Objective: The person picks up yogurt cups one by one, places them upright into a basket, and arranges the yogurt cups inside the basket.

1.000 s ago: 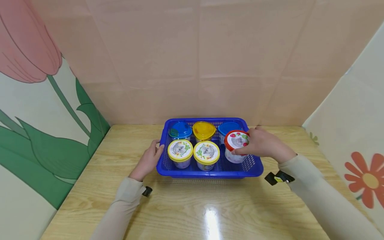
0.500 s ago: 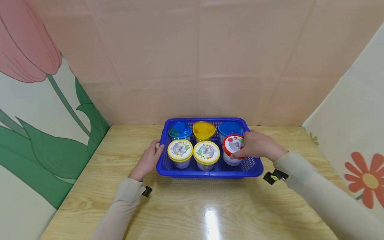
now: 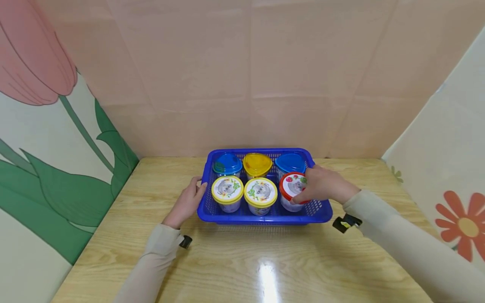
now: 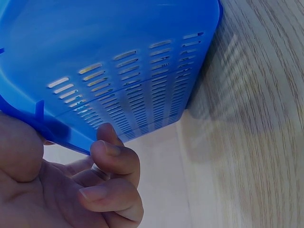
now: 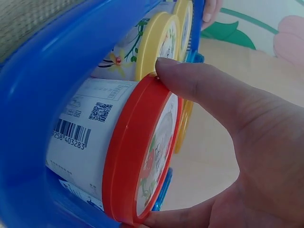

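My right hand (image 3: 327, 185) pinches the red lid's rim of a white tub (image 3: 292, 185) between thumb and fingers. The tub stands in the front right of a blue plastic basket (image 3: 265, 219). Seen from the right wrist, the red lid (image 5: 128, 152) has the thumb on one edge and a finger on the opposite edge. My left hand (image 3: 185, 204) holds the basket's left rim, thumb over it and fingers curled beneath, as the left wrist view shows. Beside the red-lidded tub are two yellow-lidded tubs (image 3: 261, 191).
Along the basket's back are two blue-lidded containers (image 3: 227, 164) and a yellow-lidded one (image 3: 257, 164) between them. The basket rests on a wood-grain table (image 3: 235, 261) near a pinkish back wall (image 3: 250, 75). Flower-patterned panels (image 3: 447, 176) flank the table.
My right hand has moved the red-lidded tub slightly left and lower into the basket's front row, close to the yellow-lidded tub. The left hand and the basket have stayed in place.
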Demonstrator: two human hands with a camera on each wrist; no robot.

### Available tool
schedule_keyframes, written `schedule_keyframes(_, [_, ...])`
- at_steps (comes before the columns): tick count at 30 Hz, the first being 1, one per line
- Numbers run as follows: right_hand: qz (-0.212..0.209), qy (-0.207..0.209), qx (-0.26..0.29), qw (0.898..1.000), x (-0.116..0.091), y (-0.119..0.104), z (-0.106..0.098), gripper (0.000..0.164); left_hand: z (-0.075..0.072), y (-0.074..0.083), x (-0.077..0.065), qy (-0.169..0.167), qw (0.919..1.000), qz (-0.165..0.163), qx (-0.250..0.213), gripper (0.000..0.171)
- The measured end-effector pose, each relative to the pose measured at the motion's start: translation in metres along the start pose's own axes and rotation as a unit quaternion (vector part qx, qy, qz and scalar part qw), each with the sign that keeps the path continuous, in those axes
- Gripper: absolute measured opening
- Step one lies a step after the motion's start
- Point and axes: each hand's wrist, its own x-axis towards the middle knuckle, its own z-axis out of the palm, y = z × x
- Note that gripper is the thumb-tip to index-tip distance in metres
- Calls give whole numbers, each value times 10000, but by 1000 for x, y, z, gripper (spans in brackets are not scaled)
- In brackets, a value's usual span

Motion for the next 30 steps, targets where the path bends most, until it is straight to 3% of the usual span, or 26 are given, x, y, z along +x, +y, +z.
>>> schedule_keyframes(17, [-63,-304,-182,9994,1,-5,1,86,0,-2,1,-60,10000,-54,8,52])
schedule_keyframes(30, [74,-406,-138,9991,5,-5,10,92,0,-2,1,-120,9999,-35,-75,52])
